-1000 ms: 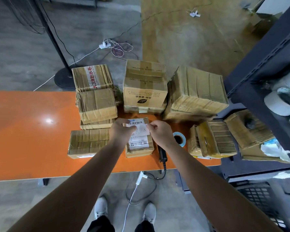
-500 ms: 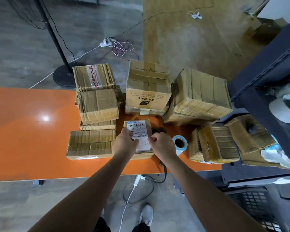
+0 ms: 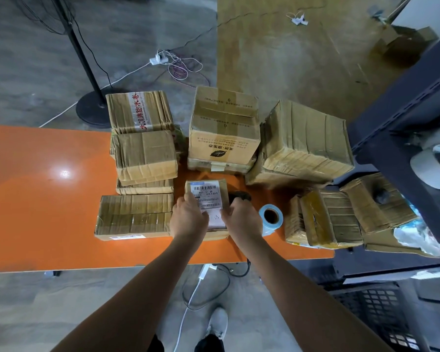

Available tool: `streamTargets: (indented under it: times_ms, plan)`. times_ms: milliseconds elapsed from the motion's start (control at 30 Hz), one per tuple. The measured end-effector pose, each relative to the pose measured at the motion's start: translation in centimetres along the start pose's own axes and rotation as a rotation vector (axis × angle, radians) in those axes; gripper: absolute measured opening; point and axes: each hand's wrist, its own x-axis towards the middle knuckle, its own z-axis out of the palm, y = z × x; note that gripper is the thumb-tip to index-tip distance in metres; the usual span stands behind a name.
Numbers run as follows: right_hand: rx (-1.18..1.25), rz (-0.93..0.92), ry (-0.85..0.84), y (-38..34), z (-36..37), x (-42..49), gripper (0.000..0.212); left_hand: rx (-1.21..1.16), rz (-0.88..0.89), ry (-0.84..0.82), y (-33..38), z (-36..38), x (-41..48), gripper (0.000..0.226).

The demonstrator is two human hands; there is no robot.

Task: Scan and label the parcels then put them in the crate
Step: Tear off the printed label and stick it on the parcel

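Observation:
A small brown taped parcel (image 3: 223, 186) lies on the orange table (image 3: 48, 212) in front of me. A white shipping label (image 3: 208, 196) with a barcode lies flat on its top. My left hand (image 3: 188, 221) presses the label's lower left part with its fingertips. My right hand (image 3: 241, 221) presses the lower right edge. Both hands cover the label's lower half. The black crate (image 3: 376, 313) stands on the floor at the lower right.
Taped cardboard parcels are stacked at the left (image 3: 142, 158), behind (image 3: 224, 128) and to the right (image 3: 305, 143). A black scanner (image 3: 239, 196) and a blue label roll (image 3: 271, 219) lie beside my right hand. More parcels (image 3: 325, 219) sit on a dark shelf unit (image 3: 404, 110).
The label, held up between my fingers a second ago, came down onto the parcel top. Both hands slid toward me along it.

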Motion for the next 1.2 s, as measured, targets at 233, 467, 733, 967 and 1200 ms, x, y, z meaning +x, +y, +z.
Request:
streamTargets:
  times_ms: [233,467,733,967,1200]
  plan:
    - [0.183,0.066,-0.085,0.6,0.4,0.8,0.037,-0.111,-0.21,-0.053,-0.2,0.0,0.4,0.057]
    - [0.179,0.186,-0.151,0.2,0.7,1.6,0.048,-0.173,-0.317,-0.049,0.2,0.2,0.5,0.067]
    - [0.6,0.142,-0.215,1.5,-1.0,1.0,0.018,-0.351,-0.156,-0.124,-0.7,-0.7,-0.4,0.046]
    - [1.002,0.143,-0.287,2.3,-3.2,-0.5,0.021,-0.595,-0.107,-0.094,1.9,-3.5,-4.3,0.025]
    - [1.081,0.194,-0.333,2.7,-5.9,-2.5,0.028,-0.698,-0.024,-0.093,2.8,-5.1,-7.0,0.026]
